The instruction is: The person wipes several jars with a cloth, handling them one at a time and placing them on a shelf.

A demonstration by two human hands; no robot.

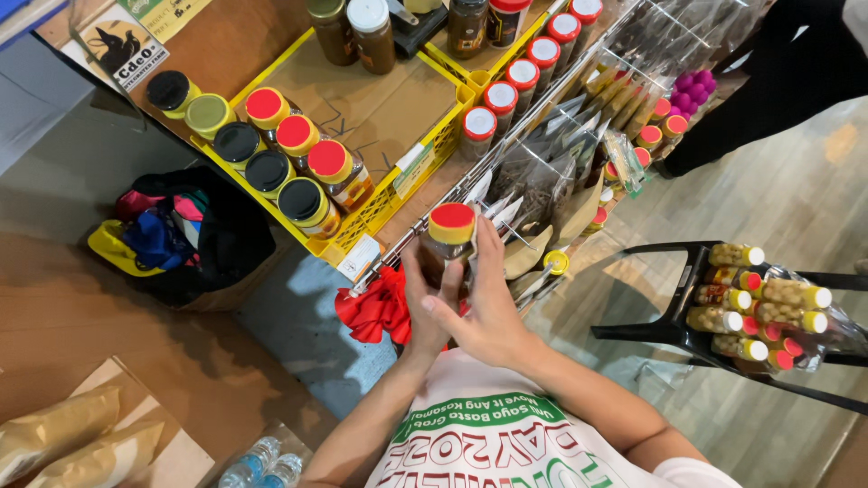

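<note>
Between both hands [466,303], a red-lidded jar [448,242] holds brown contents.

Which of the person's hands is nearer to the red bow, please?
Left. The left hand is right beside the red bow; the right hand is across the jar.
</note>
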